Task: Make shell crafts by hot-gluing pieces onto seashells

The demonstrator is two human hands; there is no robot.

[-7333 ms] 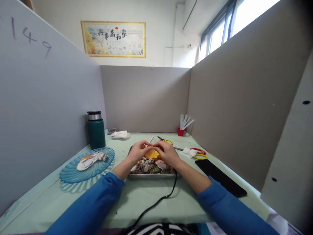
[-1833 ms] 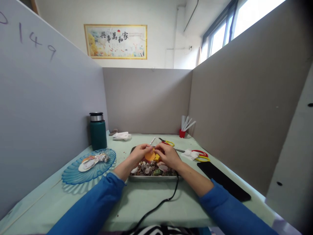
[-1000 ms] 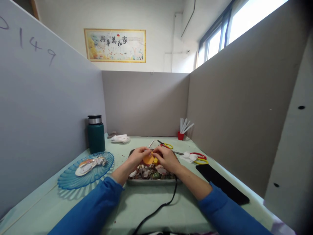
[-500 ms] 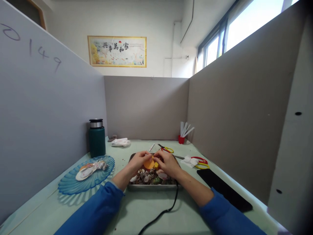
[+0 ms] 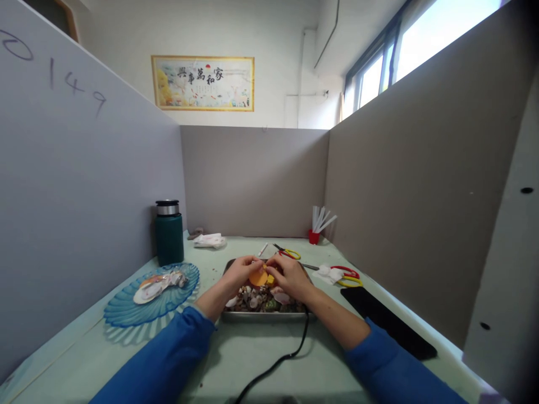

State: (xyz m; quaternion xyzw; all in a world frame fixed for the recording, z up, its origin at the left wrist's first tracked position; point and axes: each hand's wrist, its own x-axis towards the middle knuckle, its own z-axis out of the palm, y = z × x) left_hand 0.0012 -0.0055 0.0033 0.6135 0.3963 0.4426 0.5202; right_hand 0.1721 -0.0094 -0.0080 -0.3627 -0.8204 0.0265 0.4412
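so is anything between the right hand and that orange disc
Nothing visible: the right hand has its fingertips at the upper edge of the orange disc; a yellow piece shows just below them.

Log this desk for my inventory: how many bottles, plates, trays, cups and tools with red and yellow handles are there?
Bottle: 1
Plate: 1
Tray: 1
Cup: 1
Tools with red and yellow handles: 2
Total: 6

Zero (image 5: 16,46) in view (handwritten), stripes gone
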